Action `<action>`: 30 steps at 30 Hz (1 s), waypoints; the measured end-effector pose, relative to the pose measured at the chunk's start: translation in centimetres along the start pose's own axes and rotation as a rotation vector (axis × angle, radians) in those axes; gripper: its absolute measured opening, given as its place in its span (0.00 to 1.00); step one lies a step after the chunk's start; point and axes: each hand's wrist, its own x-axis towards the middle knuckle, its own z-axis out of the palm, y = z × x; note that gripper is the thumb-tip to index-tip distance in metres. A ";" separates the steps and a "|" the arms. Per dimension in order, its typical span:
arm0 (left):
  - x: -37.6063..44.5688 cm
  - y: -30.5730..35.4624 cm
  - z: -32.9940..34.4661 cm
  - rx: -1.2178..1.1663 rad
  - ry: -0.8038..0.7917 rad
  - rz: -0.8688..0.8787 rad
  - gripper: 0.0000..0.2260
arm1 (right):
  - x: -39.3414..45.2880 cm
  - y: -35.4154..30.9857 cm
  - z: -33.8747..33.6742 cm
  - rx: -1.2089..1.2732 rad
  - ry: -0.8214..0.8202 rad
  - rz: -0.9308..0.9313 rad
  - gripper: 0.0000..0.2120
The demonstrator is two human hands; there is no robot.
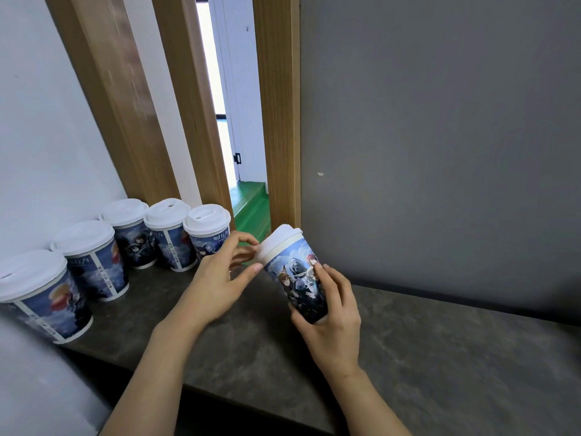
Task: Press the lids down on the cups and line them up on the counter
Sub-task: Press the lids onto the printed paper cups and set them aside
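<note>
The right hand (327, 305) grips the cup (298, 275) above the counter (440, 357), its long axis tilted toward eleven o'clock, so the lid (279, 239) meets the left hand (220, 272), whose curled fingertips pinch its rim from nine o'clock.

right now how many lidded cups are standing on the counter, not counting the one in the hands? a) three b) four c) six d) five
d: five cups with white lids stand in a line along the wall on the counter, from the nearest cup to the farthest cup, while a sixth cup is held tilted in the right hand.
</note>
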 end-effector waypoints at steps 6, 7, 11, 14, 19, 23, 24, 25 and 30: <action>0.0 -0.2 0.0 0.094 0.010 0.031 0.18 | -0.1 0.2 0.0 -0.008 -0.008 0.001 0.39; 0.0 -0.2 0.0 0.110 0.018 0.038 0.18 | -0.1 0.2 0.1 0.004 -0.013 0.004 0.38; 0.0 0.6 -0.1 0.103 0.068 0.093 0.17 | 0.8 0.3 -0.2 0.430 -0.129 0.352 0.33; 0.0 2.2 0.0 -0.036 0.074 0.154 0.16 | 2.2 0.1 -0.9 1.139 -0.463 0.879 0.33; 0.0 3.4 0.3 -0.104 0.077 0.190 0.16 | 2.6 0.0 -2.0 1.638 -0.763 1.193 0.35; 0.1 3.2 0.8 -0.093 0.084 0.157 0.10 | 2.8 -0.1 -2.5 1.758 -0.663 1.286 0.37; 0.2 3.1 0.9 -0.048 0.094 0.148 0.09 | 2.7 -0.2 -2.2 1.673 -0.670 1.267 0.38; 0.4 2.9 0.9 0.014 0.107 0.145 0.08 | 2.7 -0.3 -1.8 1.561 -0.656 1.229 0.40; 0.8 3.0 1.9 0.418 0.300 0.191 0.14 | 1.8 -0.1 -0.2 1.086 -0.374 0.969 0.38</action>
